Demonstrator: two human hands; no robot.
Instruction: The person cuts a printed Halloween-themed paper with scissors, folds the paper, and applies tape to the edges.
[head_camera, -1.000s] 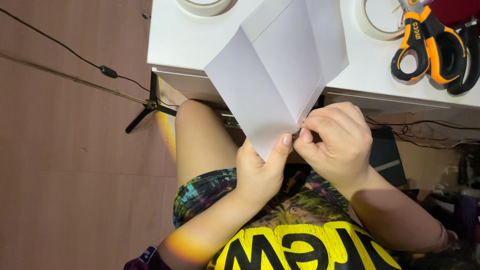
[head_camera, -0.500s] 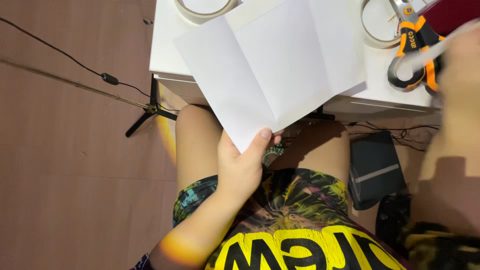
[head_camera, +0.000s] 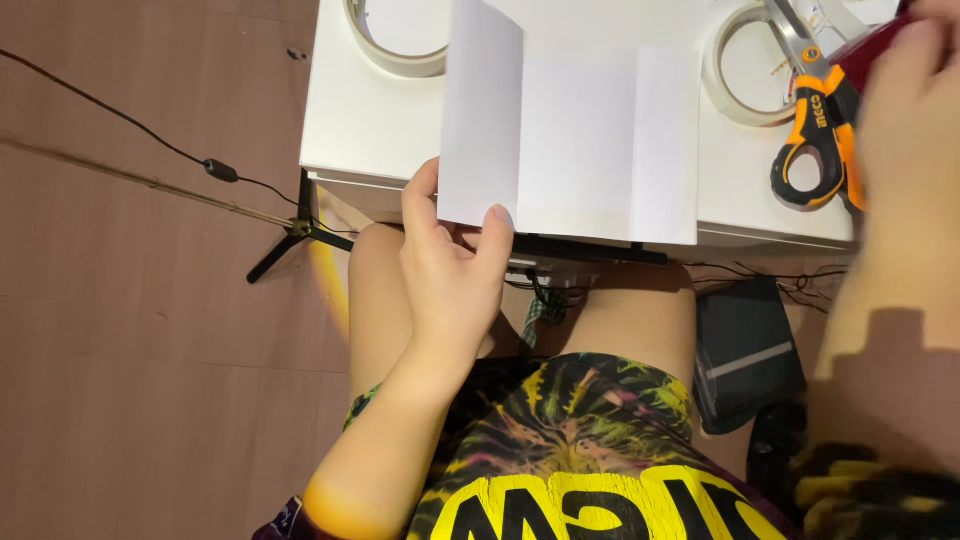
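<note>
I am watching the left hand pinching the paper at its near left corner, thumb on top and fingers curling up the left edge, clamped on the sheet. The paper is lying over the near edge of the white table, creased into upright panels, its leftmost panel lifting slightly. The right hand is reaching in at the right, close to the lens and blurred; I cannot tell whether its fingers are apart or together. It is hovering just beside the scissors, which are lying on the table with orange and black handles toward me, blades crossing a tape roll. Another tape roll is sitting at the far left of the table, just beside the paper.
</note>
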